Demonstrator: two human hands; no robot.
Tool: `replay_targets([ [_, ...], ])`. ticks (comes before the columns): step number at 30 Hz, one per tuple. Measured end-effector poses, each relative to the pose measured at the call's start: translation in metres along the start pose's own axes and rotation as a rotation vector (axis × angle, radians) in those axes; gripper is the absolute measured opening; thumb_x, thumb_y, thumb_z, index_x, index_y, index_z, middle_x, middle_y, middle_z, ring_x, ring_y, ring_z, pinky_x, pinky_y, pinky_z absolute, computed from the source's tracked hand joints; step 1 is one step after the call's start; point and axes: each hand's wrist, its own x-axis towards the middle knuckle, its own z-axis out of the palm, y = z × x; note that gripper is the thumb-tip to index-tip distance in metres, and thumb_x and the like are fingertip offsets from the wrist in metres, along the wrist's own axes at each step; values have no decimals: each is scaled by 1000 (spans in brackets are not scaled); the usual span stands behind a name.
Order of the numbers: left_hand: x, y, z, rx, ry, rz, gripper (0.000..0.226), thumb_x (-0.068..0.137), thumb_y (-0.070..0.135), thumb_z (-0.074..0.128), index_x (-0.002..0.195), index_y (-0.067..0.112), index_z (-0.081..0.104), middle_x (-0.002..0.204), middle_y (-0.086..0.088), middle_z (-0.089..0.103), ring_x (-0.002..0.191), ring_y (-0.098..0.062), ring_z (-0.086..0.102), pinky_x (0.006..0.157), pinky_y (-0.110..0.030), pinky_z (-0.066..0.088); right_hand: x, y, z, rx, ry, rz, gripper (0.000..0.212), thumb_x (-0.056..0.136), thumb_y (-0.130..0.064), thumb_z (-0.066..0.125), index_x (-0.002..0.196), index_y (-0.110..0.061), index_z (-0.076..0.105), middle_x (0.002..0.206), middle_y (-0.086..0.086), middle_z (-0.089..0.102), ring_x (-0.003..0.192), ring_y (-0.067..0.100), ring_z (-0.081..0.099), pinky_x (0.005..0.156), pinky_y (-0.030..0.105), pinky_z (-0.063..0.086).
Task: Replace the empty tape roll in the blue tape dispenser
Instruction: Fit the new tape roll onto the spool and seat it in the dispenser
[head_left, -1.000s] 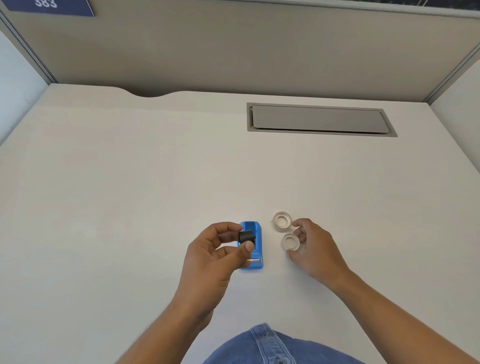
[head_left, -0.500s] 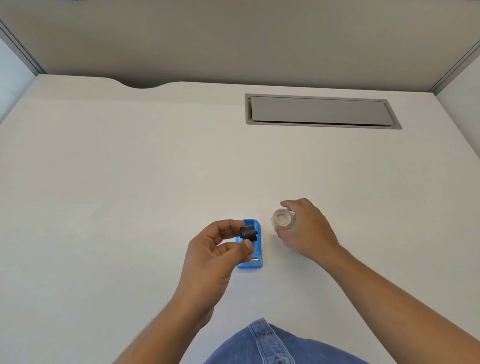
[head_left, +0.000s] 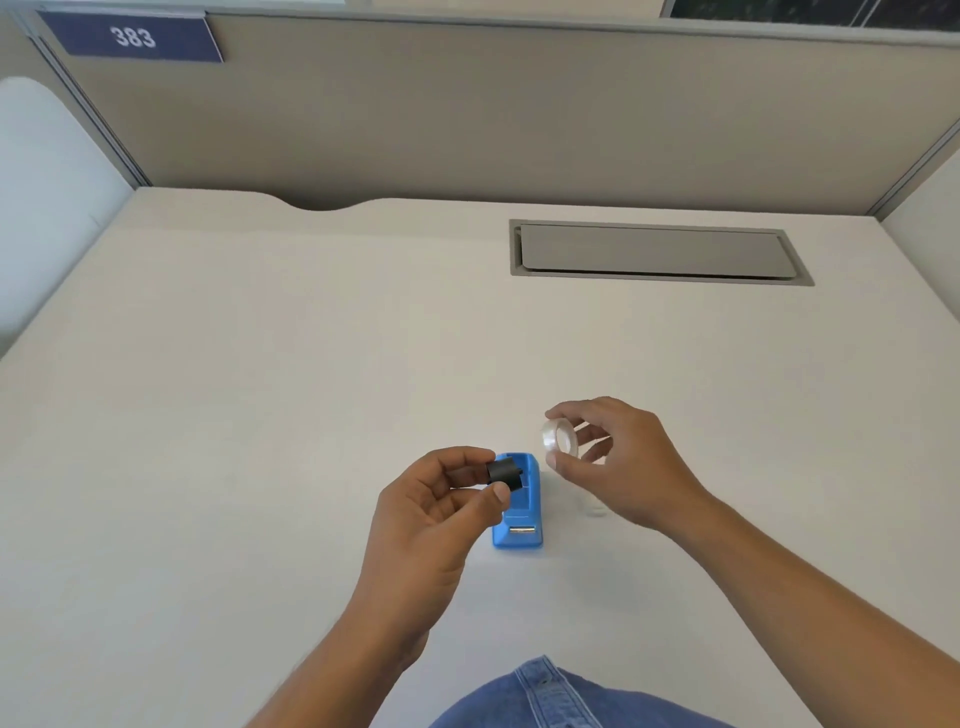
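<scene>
We see a pale, off-white desk (head_left: 260, 415) filling most of the view; set into it, toward the far right, lies a grey rectangular cable hatch (head_left: 657, 253) with its lid shut; left of the hatch, the desk's far edge dips in a shallow curved notch (head_left: 330, 203); behind the hatch rises a beige partition wall (head_left: 493, 119); high on it, far left of the hatch, hangs a dark blue plate (head_left: 136, 37) reading 383; light falls soft and even.
</scene>
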Motion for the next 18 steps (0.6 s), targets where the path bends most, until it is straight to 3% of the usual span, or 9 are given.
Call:
replay_targets([
  [3, -7, 7, -1, 3, -5, 58, 25, 86, 2, 74, 95, 26, 75, 99, -2, 79, 94, -21, 74, 87, -41, 56, -27, -28, -8, 114, -1, -83, 23, 80, -37, 71, 103, -43, 68, 102, -18, 67, 88, 8, 68, 77, 20, 57],
  [6, -17, 14, -2, 2, -25, 116, 21, 80, 13, 78, 95, 28, 75, 99, -2, 80, 92, -21, 74, 83, -36, 58, -53, -49, -15, 190, -6, -129, 24, 84, -28, 73, 105, -40, 69, 102, -13, 69, 88, 12, 69, 79, 28, 58],
  [11, -37, 23, -1, 15, -77, 196, 21, 76, 20, 75, 94, 31, 76, 95, 0, 80, 78, -19, 74, 72, -25, 59, -90, -78, -22, 365, -6, -185, 22, 85, -18, 77, 104, -31, 73, 100, -8, 73, 85, 16, 70, 77, 17, 54],
  [18, -58, 30, 1, 18, -122, 257, 22, 76, 18, 78, 95, 29, 77, 92, -1, 81, 71, -14, 71, 68, -20, 56, -113, -100, -23, 497, 18, -207, 22, 81, -21, 77, 101, -26, 73, 99, 0, 75, 85, 20, 71, 77, 20, 55],
])
